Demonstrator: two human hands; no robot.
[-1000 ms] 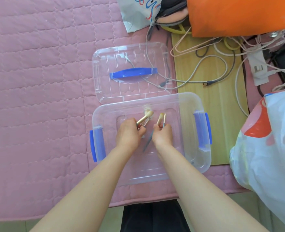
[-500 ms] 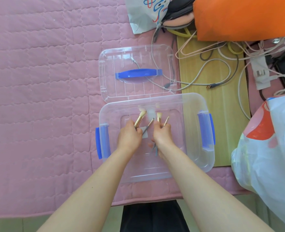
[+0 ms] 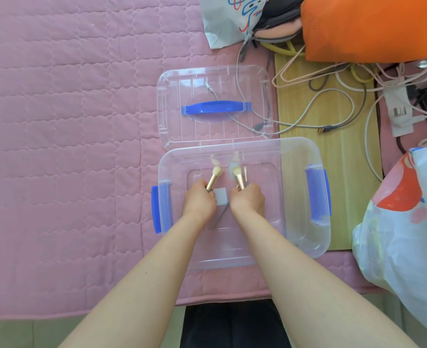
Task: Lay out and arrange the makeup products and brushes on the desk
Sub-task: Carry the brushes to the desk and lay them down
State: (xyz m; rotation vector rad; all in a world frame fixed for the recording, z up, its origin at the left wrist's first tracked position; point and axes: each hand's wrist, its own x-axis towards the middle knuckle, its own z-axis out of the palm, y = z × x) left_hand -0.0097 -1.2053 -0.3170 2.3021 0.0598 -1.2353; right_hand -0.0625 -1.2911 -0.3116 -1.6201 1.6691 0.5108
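Both my hands are inside a clear plastic storage box (image 3: 300, 156) with blue side latches. My left hand (image 3: 199, 200) grips a gold-handled makeup brush (image 3: 213, 178) with a cream head pointing away from me. My right hand (image 3: 248, 200) holds two brushes (image 3: 240, 177), one thick with a gold ferrule and one thin, also pointing away. Dark brush handles stick out below my hands, between them, toward me. A small white square lies on the box floor between my hands.
The box's clear lid (image 3: 172, 106) with a blue handle (image 3: 216, 107) lies just beyond it on the pink quilted cover (image 3: 69, 121). Cables (image 3: 333, 101) sprawl over a wooden board at right. An orange bag (image 3: 373, 26) and white plastic bags (image 3: 405, 222) crowd the right side.
My hands have drawn slightly apart inside the box and the brushes now stand more upright. The thin brush that lay between my hands is now with the right hand.
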